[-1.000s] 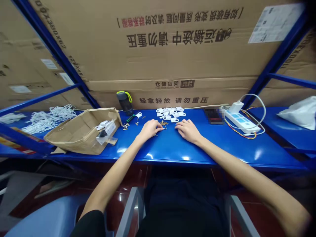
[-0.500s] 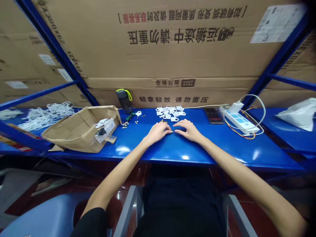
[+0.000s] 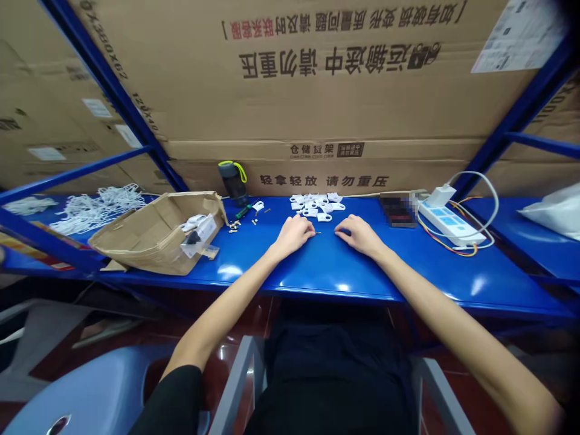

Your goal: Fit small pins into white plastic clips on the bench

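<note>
White tabs [image 3: 321,199] lie beyond the left hand [image 3: 294,234], which pinches a pin [image 3: 318,232] at the table [image 3: 317,266]. The right hand [image 3: 357,234] is half-curled, apart from the pin; whether it holds anything, I cannot tell. A slack pinch could let the pin roll away.

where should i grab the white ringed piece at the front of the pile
Pinch the front white piece by opposite outer edges, probably from the near side: it seems to lie flat, hole facing up, with other white pieces behind.
</note>
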The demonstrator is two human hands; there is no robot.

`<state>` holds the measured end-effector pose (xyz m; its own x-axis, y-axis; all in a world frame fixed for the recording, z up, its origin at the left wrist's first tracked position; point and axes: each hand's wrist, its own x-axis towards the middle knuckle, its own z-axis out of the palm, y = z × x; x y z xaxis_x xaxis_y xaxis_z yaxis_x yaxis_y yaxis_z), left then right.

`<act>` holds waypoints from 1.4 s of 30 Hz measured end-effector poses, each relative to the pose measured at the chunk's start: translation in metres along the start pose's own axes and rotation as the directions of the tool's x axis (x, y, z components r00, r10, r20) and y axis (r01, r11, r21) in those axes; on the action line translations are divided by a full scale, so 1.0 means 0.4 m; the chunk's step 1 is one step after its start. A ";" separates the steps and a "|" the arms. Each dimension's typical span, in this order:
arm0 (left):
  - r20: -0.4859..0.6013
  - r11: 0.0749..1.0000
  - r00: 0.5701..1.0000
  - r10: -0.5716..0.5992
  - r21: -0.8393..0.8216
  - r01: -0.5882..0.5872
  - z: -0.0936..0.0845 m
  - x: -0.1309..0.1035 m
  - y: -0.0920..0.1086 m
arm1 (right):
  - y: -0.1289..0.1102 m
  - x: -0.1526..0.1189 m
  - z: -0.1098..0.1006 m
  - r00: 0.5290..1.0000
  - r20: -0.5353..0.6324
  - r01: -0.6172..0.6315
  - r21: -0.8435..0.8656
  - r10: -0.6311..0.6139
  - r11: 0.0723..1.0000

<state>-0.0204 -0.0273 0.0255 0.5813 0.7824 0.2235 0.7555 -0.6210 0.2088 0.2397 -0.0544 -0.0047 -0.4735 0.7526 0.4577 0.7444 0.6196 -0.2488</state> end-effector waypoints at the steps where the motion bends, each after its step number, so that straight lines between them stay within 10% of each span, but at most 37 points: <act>1: -0.008 0.999 1.000 -0.002 0.041 0.003 -0.003 0.002 -0.002 | 0.002 -0.002 -0.003 1.000 -0.006 -0.025 -0.063 0.025 0.998; 12: -0.171 0.985 0.971 -0.169 -0.004 0.170 -0.065 -0.051 -0.112 | -0.043 -0.008 -0.001 0.983 -0.133 -0.156 -0.260 0.124 0.953; 22: 0.054 0.939 0.994 -0.099 -0.325 0.111 -0.061 -0.169 -0.145 | -0.059 0.002 0.010 0.993 -0.098 -0.092 -0.209 0.072 0.974; 32: 0.029 0.876 0.999 0.046 -0.481 -0.027 0.027 -0.073 -0.027 | -0.106 0.011 0.041 0.995 0.043 0.081 0.138 -0.088 0.987; 42: 0.169 0.797 0.967 0.193 -0.601 -0.054 0.014 0.031 -0.062 | -0.062 0.016 0.044 1.000 0.001 0.015 0.207 -0.016 0.978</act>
<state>-0.0304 -0.0019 0.0177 0.7587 0.6445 0.0952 0.3893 -0.5656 0.7270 0.2102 -0.0611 -0.0106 -0.4855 0.7428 0.4610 0.6235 0.6639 -0.4130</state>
